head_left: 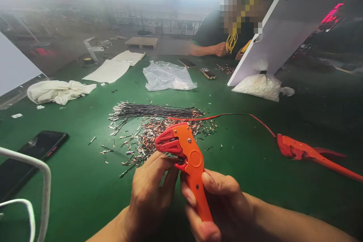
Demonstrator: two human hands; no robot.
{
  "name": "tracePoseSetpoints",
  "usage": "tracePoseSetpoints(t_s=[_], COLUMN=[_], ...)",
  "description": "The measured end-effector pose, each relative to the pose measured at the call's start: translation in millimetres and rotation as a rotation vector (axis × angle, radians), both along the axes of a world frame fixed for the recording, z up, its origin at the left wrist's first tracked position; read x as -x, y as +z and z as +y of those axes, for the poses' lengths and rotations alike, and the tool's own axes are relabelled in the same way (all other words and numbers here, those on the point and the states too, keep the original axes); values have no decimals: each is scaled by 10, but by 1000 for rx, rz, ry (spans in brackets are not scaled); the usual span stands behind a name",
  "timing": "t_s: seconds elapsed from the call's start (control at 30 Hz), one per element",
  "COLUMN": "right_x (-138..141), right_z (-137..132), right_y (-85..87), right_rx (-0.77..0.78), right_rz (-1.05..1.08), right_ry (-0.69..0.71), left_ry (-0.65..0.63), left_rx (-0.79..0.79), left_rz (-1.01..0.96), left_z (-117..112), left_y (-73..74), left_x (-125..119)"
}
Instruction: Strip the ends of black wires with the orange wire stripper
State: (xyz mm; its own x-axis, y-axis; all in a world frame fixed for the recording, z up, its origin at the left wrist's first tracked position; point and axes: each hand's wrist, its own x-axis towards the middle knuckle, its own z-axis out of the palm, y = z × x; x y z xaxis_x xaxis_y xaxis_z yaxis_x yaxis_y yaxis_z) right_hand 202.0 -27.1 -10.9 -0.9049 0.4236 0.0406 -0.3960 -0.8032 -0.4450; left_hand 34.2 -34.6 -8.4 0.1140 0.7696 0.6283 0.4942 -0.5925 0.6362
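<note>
The orange wire stripper (195,159) stood nearer the wearer than the wire bundle (155,110), the right hand (227,196) wrapping its grip around the handle. On the wire bundle's near side too, the left hand (151,183) bent its fingers by the tool's red mouth; whether its grip held anything could not be told. Steady pressure, fingertips clear of the mouth, seemed wise.

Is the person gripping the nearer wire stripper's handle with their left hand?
No, the right hand is wrapped around the orange handle.
</note>
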Motion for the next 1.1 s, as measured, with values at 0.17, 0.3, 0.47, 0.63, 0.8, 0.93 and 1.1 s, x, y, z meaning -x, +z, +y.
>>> tracePoseSetpoints(t_s=[0.17, 0.3, 0.47, 0.63, 0.8, 0.93, 1.1], right_x=[22, 10, -22, 17, 22, -27, -106], right_z=[-12, 19, 130, 184, 187, 221, 273], right_y=[-14, -45, -125, -191, -46, 71, 125], right_rx=[34, 89, 186, 141, 108, -35, -233], right_rz=[71, 88, 120, 170, -71, -257, -536], right_ry=[-7, 21, -6, 50, -136, -373, -654], left_ry=[17, 30, 132, 144, 149, 126, 136], left_rx=[78, 139, 179, 179, 143, -33, -195], left_rz=[-61, -91, -66, -72, -23, 92, 287], left_z=[-29, -7, 67, 98, 99, 141, 125], left_y=[-39, -37, -70, -94, -87, -69, -19], left_x=[-37, -57, -52, -47, 9, 76, 50])
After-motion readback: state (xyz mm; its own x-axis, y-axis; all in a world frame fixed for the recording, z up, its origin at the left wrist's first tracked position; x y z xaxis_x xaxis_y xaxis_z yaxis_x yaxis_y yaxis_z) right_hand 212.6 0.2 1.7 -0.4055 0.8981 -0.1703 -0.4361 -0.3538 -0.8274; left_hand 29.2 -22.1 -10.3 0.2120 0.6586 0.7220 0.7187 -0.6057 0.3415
